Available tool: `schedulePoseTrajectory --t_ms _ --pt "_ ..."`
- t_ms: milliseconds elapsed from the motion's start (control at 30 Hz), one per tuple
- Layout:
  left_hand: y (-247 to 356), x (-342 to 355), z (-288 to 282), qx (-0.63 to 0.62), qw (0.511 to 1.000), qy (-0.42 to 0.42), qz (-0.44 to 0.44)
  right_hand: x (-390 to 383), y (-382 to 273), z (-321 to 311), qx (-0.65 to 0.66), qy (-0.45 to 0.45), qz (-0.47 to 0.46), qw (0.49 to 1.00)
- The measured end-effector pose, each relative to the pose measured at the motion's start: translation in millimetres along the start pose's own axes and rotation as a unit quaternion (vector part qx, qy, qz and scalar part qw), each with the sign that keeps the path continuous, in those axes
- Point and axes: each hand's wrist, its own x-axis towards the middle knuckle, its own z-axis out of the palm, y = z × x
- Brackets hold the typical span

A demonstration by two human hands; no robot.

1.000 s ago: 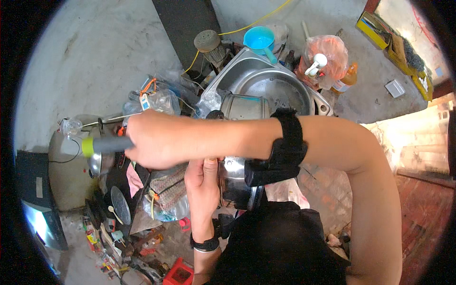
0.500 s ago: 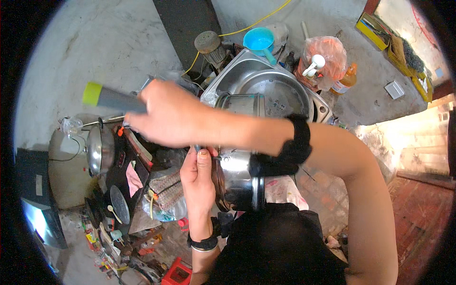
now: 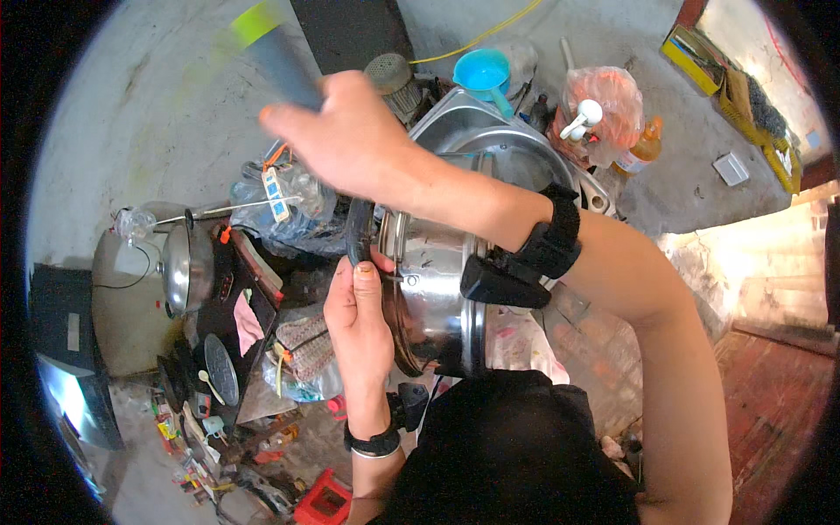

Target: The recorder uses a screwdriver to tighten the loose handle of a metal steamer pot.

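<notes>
A shiny steel pot (image 3: 433, 337) lies tipped on its side in front of me. My left hand (image 3: 360, 324) is closed round its black side handle (image 3: 358, 229), thumb on top. Above the pot, my right hand (image 3: 363, 136) grips a thick grey handle with a lime-green end (image 3: 284, 66). That end points up and to the left and is blurred by motion. What the grey handle belongs to is hidden behind the hand. My right forearm crosses over the pot and covers part of it.
Behind the pot is a steel sink (image 3: 547, 157), with a blue dipper (image 3: 481, 72) at its far edge. An orange bottle (image 3: 643, 149) stands on the concrete counter (image 3: 682, 188). To the left are a lidded pot (image 3: 188, 267) and clear plastic bags (image 3: 302, 223).
My right hand has moved up and a little right, swinging the grey handle upward. The pot's black handle now shows above my left hand, which has shifted slightly left and up.
</notes>
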Motion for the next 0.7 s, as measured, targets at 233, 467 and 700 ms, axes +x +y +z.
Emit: schedulePoseTrajectory --t_ms 233,467,700 --pt "-2 5 4 0.038 0.997 0.041 0.059 -23 -7 11 0.029 -0.032 0.007 0.999" --pt "-12 5 12 0.084 0.982 0.096 0.137 -35 2 21 0.031 -0.013 -0.158 0.987" --pt "-15 9 6 0.047 0.989 0.071 0.121 -25 -6 14 -0.006 -0.049 -0.066 0.997"
